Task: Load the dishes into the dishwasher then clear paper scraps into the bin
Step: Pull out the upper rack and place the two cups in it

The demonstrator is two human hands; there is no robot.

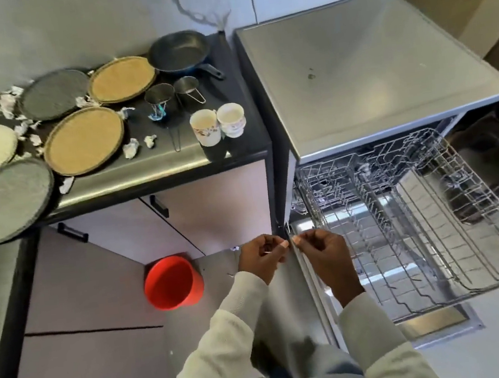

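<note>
Gaping dishwasher (369,71), rack (437,227) out, red bin (171,281).

Grey wall (62,29) behind dark counter (251,128), mauve cabinets (218,199).

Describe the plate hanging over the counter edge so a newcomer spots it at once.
Find the dark counter left of the open dishwasher and follow its front edge to the far left. The grey round plate sits there, beside a tan plate. Unlike the other grey plate by the wall, it juts out past the counter's edge.
</note>
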